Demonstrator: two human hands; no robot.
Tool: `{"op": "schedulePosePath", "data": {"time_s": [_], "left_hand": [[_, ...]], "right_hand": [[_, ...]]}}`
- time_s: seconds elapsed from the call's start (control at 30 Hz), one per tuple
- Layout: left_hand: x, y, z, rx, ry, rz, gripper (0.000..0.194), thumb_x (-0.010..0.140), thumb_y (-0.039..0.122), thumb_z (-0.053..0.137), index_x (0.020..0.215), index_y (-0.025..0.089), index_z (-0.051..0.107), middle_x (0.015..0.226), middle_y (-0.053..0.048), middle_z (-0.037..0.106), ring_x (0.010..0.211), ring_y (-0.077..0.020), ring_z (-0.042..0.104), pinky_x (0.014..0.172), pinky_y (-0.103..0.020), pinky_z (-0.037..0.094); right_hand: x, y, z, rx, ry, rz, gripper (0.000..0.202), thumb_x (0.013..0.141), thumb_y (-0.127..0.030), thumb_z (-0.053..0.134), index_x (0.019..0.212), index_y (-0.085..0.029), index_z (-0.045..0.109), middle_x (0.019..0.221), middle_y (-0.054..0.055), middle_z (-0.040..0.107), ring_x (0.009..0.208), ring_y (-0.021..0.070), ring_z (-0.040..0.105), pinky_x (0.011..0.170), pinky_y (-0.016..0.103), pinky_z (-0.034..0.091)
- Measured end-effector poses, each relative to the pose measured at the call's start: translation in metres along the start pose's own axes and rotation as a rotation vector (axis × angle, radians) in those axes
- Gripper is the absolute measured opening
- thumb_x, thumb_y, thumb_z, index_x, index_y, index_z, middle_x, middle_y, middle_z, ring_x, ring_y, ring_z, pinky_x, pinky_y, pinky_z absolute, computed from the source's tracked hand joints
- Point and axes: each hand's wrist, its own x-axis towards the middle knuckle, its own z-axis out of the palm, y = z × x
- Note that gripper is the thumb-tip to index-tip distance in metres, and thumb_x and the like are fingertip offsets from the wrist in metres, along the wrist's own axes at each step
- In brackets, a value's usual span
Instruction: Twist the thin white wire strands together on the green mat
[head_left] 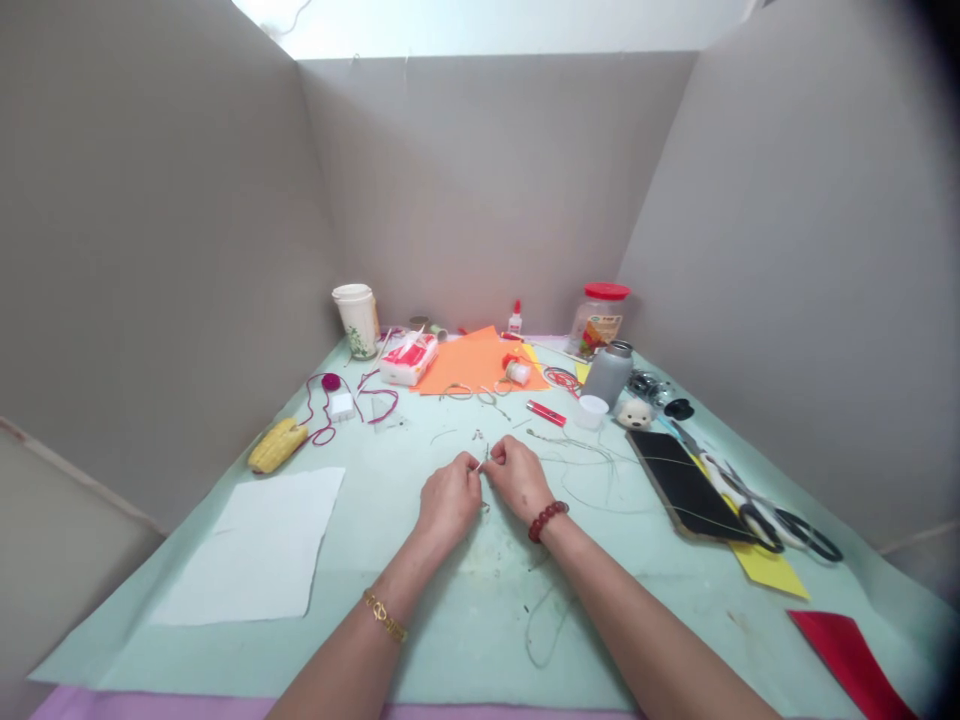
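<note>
Near the middle of the table, my left hand [452, 495] and my right hand [519, 478] meet with their fingertips pinched. Between them is a thin cord [486, 462], mostly covered by the fingers. A short end of it appears to show below the hands. Several loose thin greenish cords [581, 447] lie to the right of my right hand, and a looped cord [546, 640] rests nearer the front edge. Tiny dark bits [478, 434] are scattered just beyond the fingertips. Farther back lie knotted cord pieces [457, 390].
To the right are a phone [679, 485], scissors [739, 490], a grey bottle [609, 375] and a red lighter [546, 413]. White cloth [251, 550] and a yellow corn-like object [277, 446] lie left. Behind stand a tissue pack [409, 360], paper cup [357, 322] and jar [598, 325]. Grey panels surround the table.
</note>
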Motion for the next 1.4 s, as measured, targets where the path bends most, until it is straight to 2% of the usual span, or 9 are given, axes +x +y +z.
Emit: {"op": "schedulePosePath", "data": {"time_s": [0.07, 0.2, 0.27, 0.37, 0.43, 0.57, 0.87, 1.13, 1.4], "left_hand": [[0.001, -0.001, 0.001, -0.026, 0.005, -0.003, 0.027, 0.084, 0.024, 0.034, 0.097, 0.022, 0.058, 0.086, -0.006, 0.066, 0.080, -0.0195, 0.059, 0.066, -0.025, 0.036], [0.002, -0.002, 0.001, -0.072, 0.001, -0.018, 0.027, 0.084, 0.023, 0.035, 0.096, 0.020, 0.059, 0.086, -0.006, 0.067, 0.080, -0.0189, 0.059, 0.066, -0.025, 0.036], [0.002, -0.002, 0.001, -0.083, -0.001, -0.023, 0.027, 0.084, 0.024, 0.035, 0.095, 0.020, 0.059, 0.086, -0.007, 0.067, 0.081, -0.0189, 0.059, 0.067, -0.025, 0.036], [0.002, -0.001, 0.000, -0.091, -0.004, -0.026, 0.027, 0.084, 0.024, 0.035, 0.094, 0.019, 0.060, 0.087, -0.007, 0.067, 0.081, -0.0188, 0.059, 0.068, -0.025, 0.036], [0.001, 0.000, 0.000, -0.086, -0.003, -0.028, 0.027, 0.083, 0.024, 0.035, 0.094, 0.020, 0.060, 0.086, -0.007, 0.067, 0.081, -0.0189, 0.059, 0.068, -0.025, 0.036], [0.001, -0.001, 0.000, -0.074, -0.005, -0.025, 0.027, 0.083, 0.023, 0.035, 0.094, 0.020, 0.059, 0.086, -0.007, 0.067, 0.081, -0.0192, 0.059, 0.068, -0.025, 0.036], [0.000, -0.001, 0.002, -0.018, -0.020, 0.016, 0.028, 0.083, 0.021, 0.035, 0.099, 0.023, 0.057, 0.085, -0.005, 0.067, 0.082, -0.0190, 0.059, 0.069, -0.025, 0.036], [0.000, -0.002, 0.002, 0.009, -0.005, 0.037, 0.027, 0.082, 0.019, 0.035, 0.097, 0.024, 0.056, 0.084, -0.005, 0.067, 0.080, -0.0196, 0.060, 0.066, -0.026, 0.036], [0.000, -0.001, 0.002, 0.017, -0.017, 0.016, 0.028, 0.083, 0.020, 0.033, 0.101, 0.022, 0.055, 0.086, -0.007, 0.067, 0.081, -0.0202, 0.060, 0.068, -0.027, 0.036]], "right_hand": [[0.003, 0.000, 0.001, -0.031, -0.018, 0.009, 0.003, 0.066, -0.015, 0.052, 0.064, -0.016, 0.053, 0.067, 0.002, 0.055, 0.063, 0.0122, 0.046, 0.058, 0.022, 0.031], [0.004, -0.003, -0.005, -0.023, -0.025, -0.020, 0.012, 0.067, -0.012, 0.048, 0.056, -0.016, 0.051, 0.065, 0.002, 0.055, 0.061, 0.0111, 0.048, 0.057, 0.021, 0.032], [0.004, -0.005, -0.008, 0.039, -0.061, 0.015, 0.011, 0.067, -0.012, 0.047, 0.057, -0.017, 0.050, 0.061, 0.000, 0.055, 0.055, 0.0099, 0.048, 0.053, 0.020, 0.032], [0.004, -0.007, -0.012, 0.145, -0.191, 0.115, 0.008, 0.069, -0.015, 0.044, 0.065, -0.017, 0.051, 0.055, -0.002, 0.055, 0.041, 0.0082, 0.043, 0.045, 0.020, 0.029], [0.005, -0.006, -0.013, 0.146, -0.221, 0.115, 0.009, 0.069, -0.014, 0.043, 0.067, -0.018, 0.051, 0.055, -0.002, 0.055, 0.042, 0.0087, 0.044, 0.046, 0.020, 0.028], [0.008, -0.003, -0.011, -0.013, -0.114, 0.003, 0.011, 0.069, -0.013, 0.046, 0.063, -0.017, 0.054, 0.060, 0.000, 0.058, 0.057, 0.0109, 0.048, 0.053, 0.020, 0.028], [0.004, 0.001, -0.001, -0.192, -0.045, -0.060, 0.016, 0.078, -0.016, 0.043, 0.071, -0.018, 0.057, 0.061, 0.002, 0.059, 0.057, 0.0122, 0.047, 0.054, 0.022, 0.024], [0.002, 0.004, 0.002, -0.213, -0.023, -0.050, 0.015, 0.081, -0.018, 0.042, 0.072, -0.018, 0.054, 0.062, 0.002, 0.058, 0.057, 0.0126, 0.046, 0.053, 0.023, 0.021], [-0.002, 0.000, 0.000, -0.150, 0.008, -0.028, 0.009, 0.076, -0.016, 0.046, 0.073, -0.019, 0.053, 0.055, -0.002, 0.051, 0.053, 0.0113, 0.042, 0.052, 0.023, 0.020]]}}
